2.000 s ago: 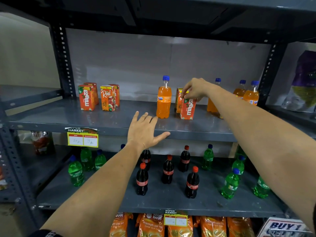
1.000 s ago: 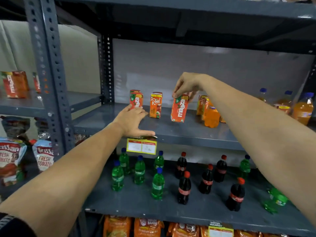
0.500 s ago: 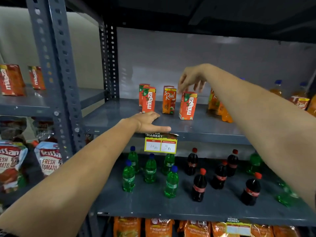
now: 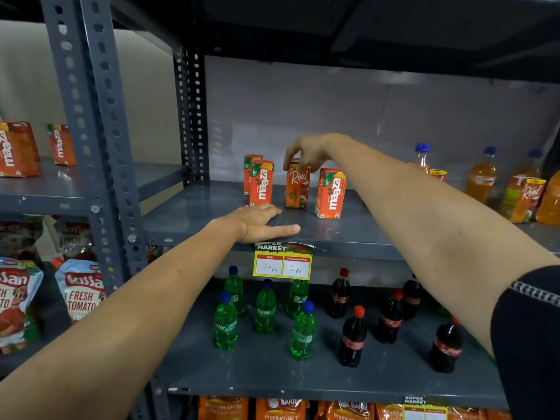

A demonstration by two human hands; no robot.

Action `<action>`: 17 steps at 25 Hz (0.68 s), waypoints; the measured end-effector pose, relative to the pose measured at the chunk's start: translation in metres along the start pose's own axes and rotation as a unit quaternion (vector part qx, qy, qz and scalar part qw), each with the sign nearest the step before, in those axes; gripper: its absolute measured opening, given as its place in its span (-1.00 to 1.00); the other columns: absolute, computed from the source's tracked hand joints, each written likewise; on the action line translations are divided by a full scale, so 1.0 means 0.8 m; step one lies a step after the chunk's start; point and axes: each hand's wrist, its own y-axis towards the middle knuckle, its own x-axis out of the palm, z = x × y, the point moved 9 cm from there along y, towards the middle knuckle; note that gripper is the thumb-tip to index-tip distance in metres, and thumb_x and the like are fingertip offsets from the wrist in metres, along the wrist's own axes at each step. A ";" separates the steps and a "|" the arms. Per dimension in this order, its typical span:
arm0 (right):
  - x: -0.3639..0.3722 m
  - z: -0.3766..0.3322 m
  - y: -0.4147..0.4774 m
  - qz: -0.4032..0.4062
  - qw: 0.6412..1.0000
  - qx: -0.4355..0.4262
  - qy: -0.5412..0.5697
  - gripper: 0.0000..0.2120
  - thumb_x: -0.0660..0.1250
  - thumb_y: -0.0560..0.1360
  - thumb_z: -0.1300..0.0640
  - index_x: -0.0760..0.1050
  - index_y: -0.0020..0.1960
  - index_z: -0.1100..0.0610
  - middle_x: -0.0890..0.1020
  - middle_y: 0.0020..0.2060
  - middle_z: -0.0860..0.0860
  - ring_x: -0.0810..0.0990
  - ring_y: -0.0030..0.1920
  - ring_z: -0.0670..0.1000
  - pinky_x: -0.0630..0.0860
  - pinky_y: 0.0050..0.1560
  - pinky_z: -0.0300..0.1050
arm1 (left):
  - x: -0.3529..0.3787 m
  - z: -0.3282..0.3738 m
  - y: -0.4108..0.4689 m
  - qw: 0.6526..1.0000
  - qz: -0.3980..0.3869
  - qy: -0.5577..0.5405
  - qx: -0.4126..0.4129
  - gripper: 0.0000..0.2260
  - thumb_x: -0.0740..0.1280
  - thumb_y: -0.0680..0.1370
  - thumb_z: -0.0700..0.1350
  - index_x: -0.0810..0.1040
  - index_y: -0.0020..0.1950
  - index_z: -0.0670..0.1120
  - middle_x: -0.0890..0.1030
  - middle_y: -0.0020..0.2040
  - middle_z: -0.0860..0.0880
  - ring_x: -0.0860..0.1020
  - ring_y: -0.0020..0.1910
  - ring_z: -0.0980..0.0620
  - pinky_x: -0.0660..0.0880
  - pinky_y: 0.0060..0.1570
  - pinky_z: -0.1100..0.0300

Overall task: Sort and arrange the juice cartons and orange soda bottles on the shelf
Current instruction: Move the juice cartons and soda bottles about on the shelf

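Our right hand (image 4: 306, 153) curls loosely over the Real carton (image 4: 298, 187), not yet gripping; our left hand (image 4: 260, 222) lies flat and empty on the shelf (image 4: 197, 213). Crowded cartons risk toppling: our forearm passes just above the Maaza carton (image 4: 330, 194).

My grey metal shelf (image 4: 212, 207) carries four upright juice cartons (image 4: 330, 194) near ten o'clock. Orange soda bottles (image 4: 481, 177) and another carton (image 4: 522, 198) stand toward three o'clock. My left hand (image 4: 260, 222) lies flat on its front edge.

shop: price tag (image 4: 282, 262) on stocked shelf (image 4: 348, 237).
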 end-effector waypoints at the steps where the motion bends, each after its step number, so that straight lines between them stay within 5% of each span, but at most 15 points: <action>1: -0.001 -0.001 0.001 0.007 1.000 -0.006 -0.005 -0.69 0.28 0.53 0.33 0.57 0.20 0.07 0.35 0.43 0.06 0.46 0.32 0.18 0.56 -0.09 -0.12 | 0.000 -0.002 0.001 1.000 0.003 -0.003 -0.002 0.04 -0.07 0.20 0.59 0.17 0.52 -0.02 0.21 0.53 0.02 0.22 0.47 -0.07 0.21 0.42 -0.09; 6: -0.035 -0.006 -0.030 0.048 0.998 -0.044 0.000 -0.72 0.28 0.54 0.29 0.58 0.18 0.06 0.47 0.28 0.06 0.54 0.17 0.10 0.52 -0.26 -0.26 | -0.006 -0.003 -0.002 0.999 0.046 -0.020 -0.011 0.05 -0.09 0.18 0.63 0.27 0.47 -0.01 0.35 0.47 -0.01 0.33 0.41 -0.05 0.29 0.38 -0.10; 9: -0.081 0.001 -0.075 0.094 0.994 -0.059 0.019 -0.75 0.29 0.55 0.24 0.58 0.17 0.03 0.46 0.16 0.01 0.52 0.11 0.04 0.54 -0.18 -0.22 | -0.016 0.011 -0.013 0.993 0.104 0.045 0.015 -0.16 -0.01 0.37 0.51 0.30 0.46 -0.01 0.39 0.44 -0.01 0.35 0.40 -0.04 0.18 0.44 -0.05; 14: -0.121 0.019 -0.148 0.110 0.987 -0.079 0.087 -0.78 0.26 0.57 0.20 0.57 0.17 0.04 0.45 0.13 0.00 0.52 0.13 0.04 0.59 -0.13 -0.18 | -0.027 0.057 -0.024 0.985 0.165 0.036 0.022 -0.10 -0.11 0.29 0.57 0.46 0.34 0.02 0.53 0.33 0.01 0.46 0.31 -0.02 0.32 0.34 -0.02; 17: -0.115 0.037 -0.182 0.067 0.990 -0.080 0.095 -0.76 0.26 0.58 0.19 0.55 0.21 0.07 0.48 0.12 0.01 0.51 0.15 0.03 0.61 -0.09 -0.14 | -0.011 0.122 -0.023 0.981 0.171 0.079 0.037 -0.22 -0.04 0.37 0.48 0.49 0.32 0.00 0.54 0.31 0.02 0.47 0.30 -0.01 0.20 0.41 -0.04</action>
